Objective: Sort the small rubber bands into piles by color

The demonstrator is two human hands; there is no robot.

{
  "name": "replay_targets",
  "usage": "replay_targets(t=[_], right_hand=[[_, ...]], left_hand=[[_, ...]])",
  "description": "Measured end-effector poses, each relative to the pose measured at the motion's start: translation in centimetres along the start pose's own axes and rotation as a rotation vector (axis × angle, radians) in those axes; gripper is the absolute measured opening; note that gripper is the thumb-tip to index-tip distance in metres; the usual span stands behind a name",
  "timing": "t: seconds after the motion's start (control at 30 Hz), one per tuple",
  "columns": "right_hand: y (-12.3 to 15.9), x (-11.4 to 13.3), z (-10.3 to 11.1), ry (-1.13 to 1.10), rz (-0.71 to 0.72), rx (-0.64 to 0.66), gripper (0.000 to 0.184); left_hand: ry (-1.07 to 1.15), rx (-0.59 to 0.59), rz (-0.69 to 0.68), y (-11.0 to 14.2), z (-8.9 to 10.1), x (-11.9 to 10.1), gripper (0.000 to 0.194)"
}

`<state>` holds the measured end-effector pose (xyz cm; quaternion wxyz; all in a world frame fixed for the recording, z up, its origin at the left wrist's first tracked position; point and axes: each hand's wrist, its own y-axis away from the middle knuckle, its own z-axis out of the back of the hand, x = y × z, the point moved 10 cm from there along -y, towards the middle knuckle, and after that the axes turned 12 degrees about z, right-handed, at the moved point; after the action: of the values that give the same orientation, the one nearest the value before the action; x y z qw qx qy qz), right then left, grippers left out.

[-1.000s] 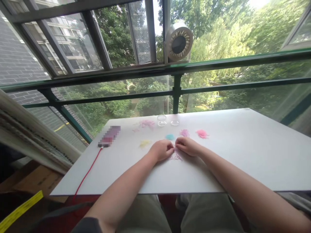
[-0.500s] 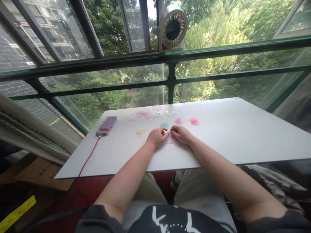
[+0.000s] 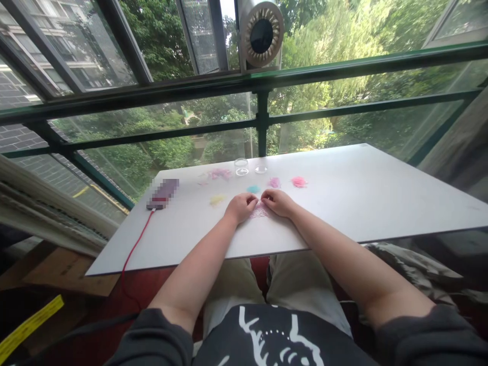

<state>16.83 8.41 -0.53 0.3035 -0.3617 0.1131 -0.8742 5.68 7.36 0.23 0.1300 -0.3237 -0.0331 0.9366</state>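
Observation:
My left hand [image 3: 240,207] rests low over the white table, its fingers pinched together. Facing it, my right hand [image 3: 279,202] is also closed in a pinch, and the fingertips of both almost meet. Whatever they grip is too small to make out. Just below the fingertips lies a loose scatter of thin pinkish-purple shreds [image 3: 259,211]. Beyond the hands sit a small teal pile [image 3: 252,189], a purple pile [image 3: 273,182] and a bright pink pile [image 3: 299,182]. A pale yellow pile [image 3: 217,200] is left of my left hand.
Mauve-pink shreds [image 3: 219,174] lie at the table's back, beside a clear round container [image 3: 241,166] and a shallow clear dish or lid [image 3: 261,169]. A pixelated device [image 3: 163,193] with a red cable [image 3: 138,239] is at left. A green railing [image 3: 263,122] stands behind the white table [image 3: 366,198].
The view has shifted slightly, so the scene sits a little higher and further left. Both hands stay pinched over the pinkish-purple shreds, with only slight finger movement.

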Motion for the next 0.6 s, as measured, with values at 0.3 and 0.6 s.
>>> replay_targets(t=[0.3, 0.6], right_hand=[[-0.11, 0.03, 0.14, 0.021, -0.005, -0.017, 0.011], [-0.21, 0.3, 0.48, 0.043, 0.007, -0.052, 0.01]], left_hand=[[-0.023, -0.01, 0.016, -0.1, 0.05, 0.22, 0.022], [-0.043, -0.033, 0.006, -0.12, 0.24, 0.38, 0.022]])
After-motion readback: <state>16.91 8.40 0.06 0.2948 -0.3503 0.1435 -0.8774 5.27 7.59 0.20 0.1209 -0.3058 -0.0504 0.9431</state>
